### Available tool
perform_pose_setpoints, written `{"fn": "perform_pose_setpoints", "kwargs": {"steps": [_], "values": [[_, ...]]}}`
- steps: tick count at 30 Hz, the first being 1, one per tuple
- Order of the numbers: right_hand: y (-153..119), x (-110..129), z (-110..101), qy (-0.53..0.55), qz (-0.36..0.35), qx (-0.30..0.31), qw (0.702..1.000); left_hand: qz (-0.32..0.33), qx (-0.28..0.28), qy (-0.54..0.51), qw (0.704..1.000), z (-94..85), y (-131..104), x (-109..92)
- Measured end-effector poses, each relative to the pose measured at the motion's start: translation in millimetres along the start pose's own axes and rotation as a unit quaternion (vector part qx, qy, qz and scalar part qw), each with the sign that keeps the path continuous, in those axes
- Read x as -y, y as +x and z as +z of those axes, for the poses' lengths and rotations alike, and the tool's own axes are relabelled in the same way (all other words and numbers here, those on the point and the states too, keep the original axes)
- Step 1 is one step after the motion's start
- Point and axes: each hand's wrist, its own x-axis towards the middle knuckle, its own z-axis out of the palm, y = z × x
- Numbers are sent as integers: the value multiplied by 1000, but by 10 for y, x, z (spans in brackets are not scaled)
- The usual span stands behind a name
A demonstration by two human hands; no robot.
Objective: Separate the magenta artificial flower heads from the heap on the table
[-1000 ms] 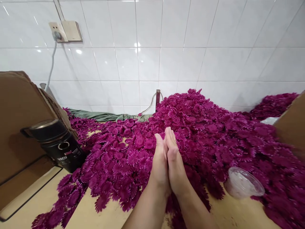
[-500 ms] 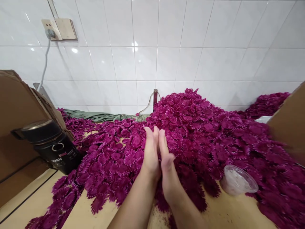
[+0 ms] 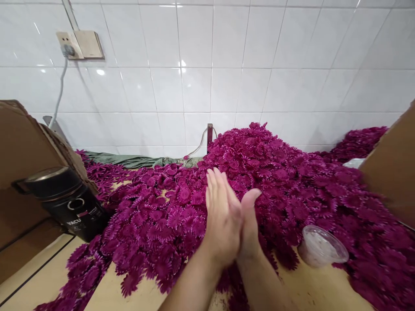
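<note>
My left hand point(image 3: 222, 222) and my right hand point(image 3: 250, 226) are pressed palm to palm in front of the flower heap. The left fingers are stretched out and point towards the wall; the right thumb sticks up beside them. Most of the right fingers are hidden behind the left hand. Nothing shows between the palms. Beneath and around both hands spreads a big heap of magenta artificial flower heads point(image 3: 259, 164) with fringed petals.
A black vacuum bottle point(image 3: 76, 211) leans at the left by a cardboard box point(image 3: 29, 151). On the right, a clear plastic cup point(image 3: 320, 246) with whitish contents stands near another cardboard piece point(image 3: 394, 164). Behind is a white tiled wall point(image 3: 227, 90) with a socket point(image 3: 69, 45).
My hands have slid against each other and shifted slightly right. The left has turned so its back shows more, and the right thumb now points up. The view has tilted up slightly.
</note>
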Motion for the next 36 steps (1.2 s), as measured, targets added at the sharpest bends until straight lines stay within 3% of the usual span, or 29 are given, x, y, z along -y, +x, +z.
{"fn": "perform_pose_setpoints", "kwargs": {"steps": [2,4,9,11,15,18,20,22,24,25,27,29,33,36], "values": [[121,7,-56,55,40,23,997,91,42,92,991,53,-93,46],[160,-5,-56,101,66,30,992,137,11,143,980,79,0,59],[-88,-40,79,163,86,12,983,101,-88,224,965,8,493,-48],[-139,-45,90,188,84,14,978,101,-76,232,965,-2,437,-54],[-23,-63,0,264,52,1,963,152,6,210,966,51,100,84],[30,-65,-52,348,85,24,933,144,54,371,916,33,206,191],[-14,-50,-53,398,121,40,908,137,8,468,873,-20,414,223],[-81,-35,-47,427,143,49,892,84,-48,503,859,-67,535,233],[-115,-32,-59,430,150,51,889,47,-64,500,862,-77,475,240],[-112,-35,-72,426,151,53,890,61,-49,497,864,-68,395,245],[-76,-43,-103,416,150,56,895,149,32,498,854,-35,236,253],[-35,-50,-120,408,145,49,900,174,60,495,849,-10,192,261],[-46,-85,-122,394,143,43,907,64,5,487,871,-23,313,286],[-70,-156,-174,386,140,42,911,88,67,455,884,-5,157,299]]}}
